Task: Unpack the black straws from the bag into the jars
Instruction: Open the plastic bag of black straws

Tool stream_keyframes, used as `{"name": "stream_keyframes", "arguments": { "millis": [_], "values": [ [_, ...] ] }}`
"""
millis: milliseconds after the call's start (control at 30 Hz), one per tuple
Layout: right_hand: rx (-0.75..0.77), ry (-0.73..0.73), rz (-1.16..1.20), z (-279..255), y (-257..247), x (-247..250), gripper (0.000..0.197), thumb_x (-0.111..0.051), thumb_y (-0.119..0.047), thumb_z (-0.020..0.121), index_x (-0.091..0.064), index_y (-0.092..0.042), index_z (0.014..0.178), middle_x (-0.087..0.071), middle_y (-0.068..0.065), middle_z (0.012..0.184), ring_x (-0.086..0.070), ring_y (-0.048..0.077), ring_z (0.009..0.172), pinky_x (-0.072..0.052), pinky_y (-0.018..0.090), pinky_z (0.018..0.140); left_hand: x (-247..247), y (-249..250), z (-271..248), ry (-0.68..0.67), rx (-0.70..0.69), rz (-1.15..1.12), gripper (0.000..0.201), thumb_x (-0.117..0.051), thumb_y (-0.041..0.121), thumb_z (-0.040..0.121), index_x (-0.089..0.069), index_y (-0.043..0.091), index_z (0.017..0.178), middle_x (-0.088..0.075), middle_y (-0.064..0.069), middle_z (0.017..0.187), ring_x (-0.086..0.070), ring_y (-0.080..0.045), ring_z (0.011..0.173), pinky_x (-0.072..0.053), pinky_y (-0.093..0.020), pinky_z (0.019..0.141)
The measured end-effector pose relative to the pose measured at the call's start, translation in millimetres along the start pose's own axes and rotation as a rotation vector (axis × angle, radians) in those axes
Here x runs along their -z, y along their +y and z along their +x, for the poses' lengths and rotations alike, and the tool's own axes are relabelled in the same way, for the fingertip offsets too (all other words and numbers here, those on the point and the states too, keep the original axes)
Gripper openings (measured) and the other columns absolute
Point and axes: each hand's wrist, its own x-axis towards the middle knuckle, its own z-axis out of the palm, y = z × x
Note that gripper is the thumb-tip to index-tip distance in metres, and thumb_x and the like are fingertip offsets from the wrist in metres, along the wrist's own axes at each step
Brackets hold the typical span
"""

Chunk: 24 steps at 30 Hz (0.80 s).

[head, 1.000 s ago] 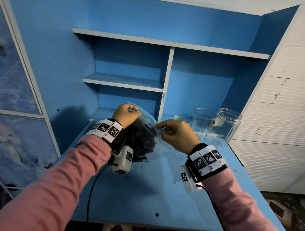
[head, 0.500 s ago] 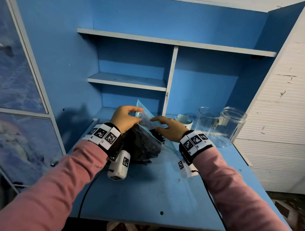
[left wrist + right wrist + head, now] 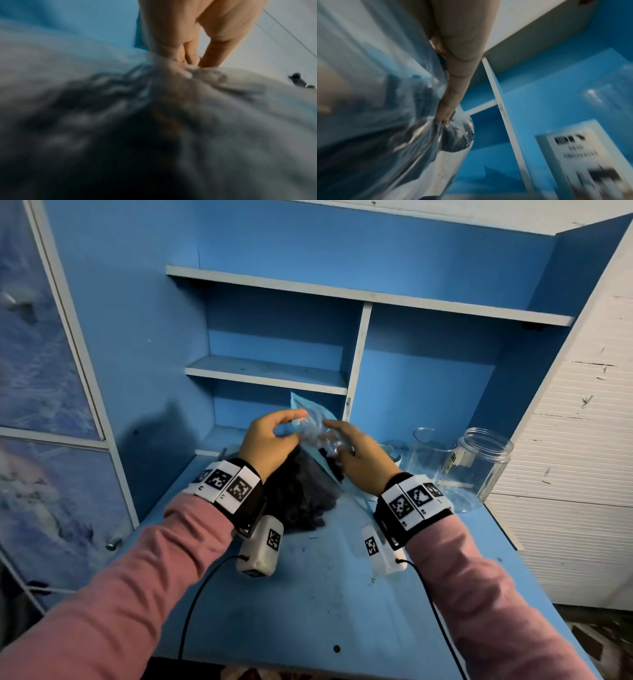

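Note:
A clear plastic bag (image 3: 313, 429) with a blue top edge stands on the blue desk, bulging with black straws (image 3: 301, 494). My left hand (image 3: 274, 440) pinches the bag's top from the left; in the left wrist view its fingers (image 3: 185, 54) gather the plastic. My right hand (image 3: 356, 457) grips the bag's top from the right, fingers (image 3: 452, 102) dug into the crinkled film (image 3: 453, 132). Two clear jars, one (image 3: 428, 460) nearer the hands and one (image 3: 479, 470) beyond, stand to the right of the hands, both without straws.
A white cup (image 3: 394, 453) sits behind my right hand near the jars. Blue shelves (image 3: 267, 371) rise at the back of the desk (image 3: 308, 594). A white panel wall (image 3: 575, 457) borders the right side, a glass-fronted door (image 3: 44, 371) the left.
The right hand has moved left to meet the left hand at the bag's top, and both now hold it close together. The head view has shifted slightly.

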Motion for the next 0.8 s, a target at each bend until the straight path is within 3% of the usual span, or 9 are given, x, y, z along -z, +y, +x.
{"name": "stream_keyframes", "arguments": {
  "millis": [100,200,333,433,500,567,667,733,800],
  "values": [
    [0.107,0.136,-0.078,1.3,-18.6,12.5,0.051,-0.040,0.004,0.091,-0.045,-0.016,0.138,-0.061,0.011,0.127,-0.055,0.032,0.116,-0.041,0.032,0.099,0.8,22.2,6.6,0.023,-0.094,-0.087,0.037,-0.068,0.002,0.083,-0.068,0.024,0.113,-0.066,0.010,0.119,-0.057,0.001,0.114,-0.042,-0.016,0.100],
    [0.266,0.212,-0.110,-0.6,-30.2,20.0,0.052,-0.036,0.000,0.089,-0.043,-0.011,0.139,-0.059,0.014,0.131,-0.056,0.032,0.117,-0.038,0.027,0.098,6.7,39.7,5.8,-0.004,-0.161,-0.207,0.036,-0.068,0.004,0.084,-0.067,0.026,0.113,-0.066,0.009,0.119,-0.062,0.002,0.105,-0.047,-0.013,0.088],
    [0.392,0.225,-0.144,-8.3,-25.4,11.6,0.052,-0.038,0.003,0.087,-0.043,-0.003,0.138,-0.056,0.022,0.129,-0.056,0.033,0.112,-0.033,0.013,0.094,8.2,33.9,2.1,-0.030,-0.063,-0.420,0.037,-0.069,-0.002,0.082,-0.069,0.022,0.109,-0.071,-0.001,0.112,-0.069,-0.026,0.100,-0.056,-0.032,0.085],
    [0.425,0.171,-0.121,-16.2,-11.4,-2.3,0.052,-0.041,0.011,0.084,-0.047,0.001,0.134,-0.058,0.022,0.124,-0.057,0.031,0.111,-0.031,0.008,0.098,8.8,18.9,-2.3,-0.024,-0.044,-0.299,0.033,-0.073,0.004,0.080,-0.068,0.020,0.109,-0.068,0.003,0.118,-0.064,-0.018,0.110,-0.051,-0.038,0.097],
    [0.413,0.170,-0.076,-20.3,-5.2,-6.3,0.051,-0.045,0.014,0.081,-0.051,0.000,0.129,-0.060,0.020,0.118,-0.055,0.021,0.107,-0.030,0.001,0.095,11.2,14.7,-5.7,-0.054,-0.045,-0.262,0.034,-0.073,0.004,0.080,-0.067,0.018,0.111,-0.068,0.003,0.118,-0.062,-0.011,0.113,-0.050,-0.037,0.100],
    [0.408,0.213,-0.050,-22.5,-4.9,-5.2,0.044,-0.052,0.009,0.081,-0.057,-0.002,0.123,-0.059,0.016,0.111,-0.053,0.016,0.101,-0.032,0.001,0.092,14.0,14.5,-6.6,-0.089,-0.032,-0.266,0.036,-0.069,-0.001,0.082,-0.065,0.013,0.115,-0.068,-0.001,0.118,-0.065,-0.011,0.108,-0.052,-0.030,0.095],
    [0.398,0.348,-0.119,-21.9,-5.9,-1.8,0.029,-0.060,-0.017,0.085,-0.067,-0.011,0.113,-0.054,0.010,0.106,-0.055,0.017,0.097,-0.039,0.013,0.091,17.8,19.4,-7.2,-0.124,-0.035,-0.270,0.035,-0.063,-0.006,0.086,-0.064,0.013,0.115,-0.069,-0.003,0.114,-0.069,-0.007,0.093,-0.053,-0.016,0.078],
    [0.338,0.392,-0.173,-20.2,-5.6,1.2,0.029,-0.062,-0.029,0.086,-0.067,-0.019,0.113,-0.051,0.007,0.111,-0.055,0.020,0.101,-0.042,0.025,0.092,20.7,19.6,-6.2,-0.119,-0.049,-0.236,0.038,-0.060,-0.009,0.087,-0.065,0.018,0.112,-0.070,0.000,0.112,-0.069,-0.007,0.092,-0.053,-0.015,0.075],
    [0.242,0.300,-0.112,-20.5,-6.8,4.1,0.032,-0.065,-0.025,0.088,-0.063,-0.023,0.121,-0.047,0.005,0.118,-0.050,0.016,0.110,-0.041,0.024,0.094,23.6,18.1,-4.8,-0.124,-0.058,-0.207,0.043,-0.058,-0.011,0.087,-0.066,0.024,0.111,-0.070,0.002,0.112,-0.069,-0.009,0.097,-0.054,-0.020,0.078]
  ]
}}
